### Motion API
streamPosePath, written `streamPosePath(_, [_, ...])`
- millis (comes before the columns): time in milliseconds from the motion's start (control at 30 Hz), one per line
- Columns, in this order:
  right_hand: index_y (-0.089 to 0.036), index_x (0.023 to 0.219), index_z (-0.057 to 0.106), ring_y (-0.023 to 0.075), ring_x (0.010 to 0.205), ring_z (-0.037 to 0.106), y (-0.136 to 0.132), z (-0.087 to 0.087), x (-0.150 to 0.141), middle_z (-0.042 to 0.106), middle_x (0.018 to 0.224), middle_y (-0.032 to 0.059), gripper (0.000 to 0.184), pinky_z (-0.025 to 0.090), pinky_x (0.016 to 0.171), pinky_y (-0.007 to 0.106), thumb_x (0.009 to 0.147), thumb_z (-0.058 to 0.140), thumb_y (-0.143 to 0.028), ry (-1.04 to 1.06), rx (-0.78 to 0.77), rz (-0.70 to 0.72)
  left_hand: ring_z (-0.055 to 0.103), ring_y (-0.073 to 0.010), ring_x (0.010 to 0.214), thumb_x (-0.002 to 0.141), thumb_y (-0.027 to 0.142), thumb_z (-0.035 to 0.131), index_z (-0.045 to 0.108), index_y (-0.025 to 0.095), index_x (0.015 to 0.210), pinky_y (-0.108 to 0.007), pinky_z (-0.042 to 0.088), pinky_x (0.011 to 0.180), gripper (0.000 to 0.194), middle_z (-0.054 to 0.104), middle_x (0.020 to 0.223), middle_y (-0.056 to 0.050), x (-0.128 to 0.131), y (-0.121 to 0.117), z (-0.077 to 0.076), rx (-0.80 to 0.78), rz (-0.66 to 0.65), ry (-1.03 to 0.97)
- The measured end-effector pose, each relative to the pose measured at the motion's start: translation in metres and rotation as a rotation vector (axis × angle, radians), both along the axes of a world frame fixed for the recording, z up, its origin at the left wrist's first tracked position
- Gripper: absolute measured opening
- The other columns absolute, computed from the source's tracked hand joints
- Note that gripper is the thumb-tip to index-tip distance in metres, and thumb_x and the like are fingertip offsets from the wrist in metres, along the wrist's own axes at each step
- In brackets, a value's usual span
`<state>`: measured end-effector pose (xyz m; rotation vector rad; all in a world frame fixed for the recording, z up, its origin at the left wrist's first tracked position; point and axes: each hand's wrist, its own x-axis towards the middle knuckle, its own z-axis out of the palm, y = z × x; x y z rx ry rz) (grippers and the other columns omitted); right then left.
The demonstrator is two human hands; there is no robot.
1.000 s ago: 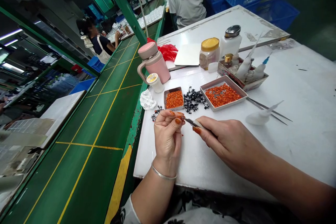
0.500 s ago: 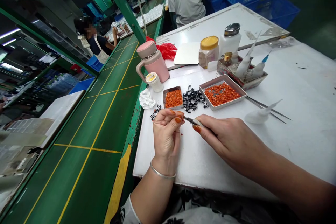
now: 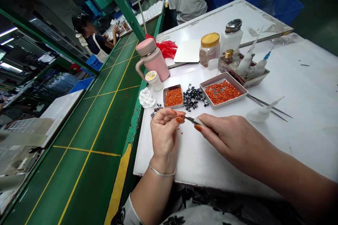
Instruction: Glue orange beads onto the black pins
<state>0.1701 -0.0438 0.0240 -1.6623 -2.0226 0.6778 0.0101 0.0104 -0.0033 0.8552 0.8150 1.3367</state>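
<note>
Steel tweezers (image 3: 192, 121) sit tight in the closed fingers of the right hand (image 3: 229, 140); the left hand (image 3: 164, 133) pinches close by, holding steady, but what it holds is too small to see.

Tweezers (image 3: 194, 121) in the right hand (image 3: 229, 139) reach the left hand (image 3: 164, 135) at its fingertips above a white workbench (image 3: 303, 84).

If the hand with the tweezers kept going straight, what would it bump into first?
The right hand points its tweezers at the left hand, so the tweezer tips would probably meet those fingers first. They look very close, but depth is hard to judge here.
</note>
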Motion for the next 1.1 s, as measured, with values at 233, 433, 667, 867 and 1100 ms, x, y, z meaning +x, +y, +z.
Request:
streamPosePath(233, [-0.018,0.07,0.048,0.0117,0.049,0.035,0.001,0.001,0.002,0.045,0.055,-0.0007,0.035,0.015,0.052,0.029,0.094,0.037,-0.041,0.134,-0.045,0.034,0.066,-0.0068,0.06,0.056,0.013,0.084,0.064,0.016,0.074,-0.012,0.055,0.058,0.026,0.071,0.071,0.001,-0.002,-0.002,0.001,-0.017,-0.043,-0.011])
streamPosePath(433, [-0.017,0.066,0.047,0.0106,0.05,0.034,0.001,0.004,0.004,0.047,0.055,-0.0012,0.037,0.018,0.051,0.028,0.095,0.039,-0.039,0.216,-0.085,0.057,0.066,-0.0073,0.059,0.056,0.015,0.085,0.064,0.015,0.075,-0.012,0.055,0.056,0.029,0.071,0.07,0.001,-0.003,-0.001,0.0,-0.054,-0.062,-0.034])
streamPosePath(667, [-0.016,0.064,0.046,0.0092,0.049,0.036,0.002,0.005,0.002,0.048,0.054,-0.0021,0.037,0.019,0.05,0.027,0.094,0.041,-0.036,0.273,-0.113,0.071,0.066,-0.0069,0.061,0.057,0.014,0.084,0.067,0.017,0.074,-0.011,0.055,0.058,0.025,0.071,0.07,0.001,-0.004,-0.003,-0.001,-0.062,-0.098,-0.072])
streamPosePath(867, [-0.015,0.061,0.047,0.0073,0.045,0.041,0.003,0.008,0.002,0.049,0.05,-0.0031,0.036,0.023,0.047,0.024,0.092,0.044,-0.033,0.374,-0.202,0.062,0.066,-0.0062,0.061,0.056,0.013,0.084,0.067,0.018,0.074,-0.009,0.054,0.056,0.025,0.07,0.068,0.001,-0.002,-0.001,0.0,-0.089,-0.124,-0.104])
streamPosePath(1100, [-0.015,0.072,0.052,0.0068,0.042,0.042,0.001,0.015,0.004,0.053,0.053,-0.0016,0.038,0.032,0.045,0.02,0.097,0.038,-0.04,0.62,-0.499,0.138,0.065,-0.0056,0.062,0.054,0.017,0.087,0.066,0.018,0.076,-0.011,0.055,0.059,0.03,0.069,0.068,0.002,-0.003,-0.001,0.0,-0.151,-0.14,-0.13])
